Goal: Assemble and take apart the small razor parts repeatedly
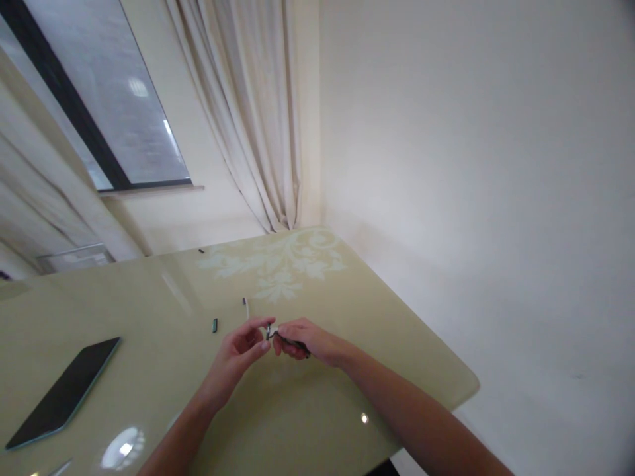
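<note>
Fingers of the left hand point(231, 354): thumb and index parted by only a narrow gap, the tips at opposite ends of the small dark head of a razor-like tool point(268, 332), pinching it. Fingers of the right hand point(307, 340): curled closed around the tool's dark handle, just beside the left fingertips. Beyond the left fingers lies a slim white stick with a dark tip point(247, 308); to their left, near, a small dark block point(215, 325); farther left, well apart, a flat dark tablet point(64, 393). All three rest on the glossy table point(387, 330).
</note>
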Action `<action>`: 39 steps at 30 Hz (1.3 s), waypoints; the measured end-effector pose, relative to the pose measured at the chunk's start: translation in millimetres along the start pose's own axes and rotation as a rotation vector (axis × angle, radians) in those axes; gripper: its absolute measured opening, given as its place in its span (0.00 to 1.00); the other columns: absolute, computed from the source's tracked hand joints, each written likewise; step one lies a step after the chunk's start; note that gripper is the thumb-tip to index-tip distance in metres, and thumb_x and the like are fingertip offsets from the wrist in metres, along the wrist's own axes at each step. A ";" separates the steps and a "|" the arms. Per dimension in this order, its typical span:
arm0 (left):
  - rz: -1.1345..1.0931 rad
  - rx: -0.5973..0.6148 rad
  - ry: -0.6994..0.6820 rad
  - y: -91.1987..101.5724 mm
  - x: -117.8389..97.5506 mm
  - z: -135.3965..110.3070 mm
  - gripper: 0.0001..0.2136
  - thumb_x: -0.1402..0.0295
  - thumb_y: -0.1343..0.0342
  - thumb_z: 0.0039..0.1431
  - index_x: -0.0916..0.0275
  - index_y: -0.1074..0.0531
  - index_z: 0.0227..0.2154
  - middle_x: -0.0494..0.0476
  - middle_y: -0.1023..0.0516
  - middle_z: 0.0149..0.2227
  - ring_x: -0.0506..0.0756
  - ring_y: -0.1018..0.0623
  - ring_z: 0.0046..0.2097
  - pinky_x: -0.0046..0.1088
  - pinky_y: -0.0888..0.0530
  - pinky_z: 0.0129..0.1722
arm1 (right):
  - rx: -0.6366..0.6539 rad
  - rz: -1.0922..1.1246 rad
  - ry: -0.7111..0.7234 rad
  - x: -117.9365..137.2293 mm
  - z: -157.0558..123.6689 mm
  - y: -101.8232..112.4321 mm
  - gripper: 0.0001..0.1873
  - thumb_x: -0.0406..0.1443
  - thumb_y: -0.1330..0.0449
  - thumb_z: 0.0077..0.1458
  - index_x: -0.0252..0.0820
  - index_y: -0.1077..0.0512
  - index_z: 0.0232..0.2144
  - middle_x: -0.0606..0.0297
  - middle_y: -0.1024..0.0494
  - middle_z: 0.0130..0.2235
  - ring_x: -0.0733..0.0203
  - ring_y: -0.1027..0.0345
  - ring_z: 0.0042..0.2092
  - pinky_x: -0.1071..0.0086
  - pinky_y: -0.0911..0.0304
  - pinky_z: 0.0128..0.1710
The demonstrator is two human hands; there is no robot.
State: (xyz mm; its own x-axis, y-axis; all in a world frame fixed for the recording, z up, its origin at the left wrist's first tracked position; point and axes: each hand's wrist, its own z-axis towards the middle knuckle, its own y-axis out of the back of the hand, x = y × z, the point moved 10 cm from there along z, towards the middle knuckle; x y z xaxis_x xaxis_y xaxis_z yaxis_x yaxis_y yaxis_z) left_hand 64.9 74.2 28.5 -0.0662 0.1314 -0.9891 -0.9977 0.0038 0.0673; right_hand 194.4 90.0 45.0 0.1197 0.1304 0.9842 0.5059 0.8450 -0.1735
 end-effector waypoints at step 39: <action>0.953 -0.164 -0.120 1.1 -6.9 69.7 0.18 0.60 0.40 0.59 0.55 0.20 0.52 0.59 0.17 0.46 0.60 0.21 0.41 0.38 0.29 0.47 | -0.820 0.413 0.229 9.4 -30.1 144.8 0.33 0.65 0.41 0.53 0.44 0.38 0.22 0.80 0.48 0.15 0.72 0.63 0.17 0.73 0.66 0.15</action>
State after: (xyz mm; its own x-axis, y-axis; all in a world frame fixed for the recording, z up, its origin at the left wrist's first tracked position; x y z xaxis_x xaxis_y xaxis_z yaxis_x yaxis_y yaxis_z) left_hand 65.1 142.4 44.5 -0.8541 0.1079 -0.5087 -0.5163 -0.2933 0.8046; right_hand 294.5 197.9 28.1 0.5444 0.1593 0.8236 0.8183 0.1152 -0.5632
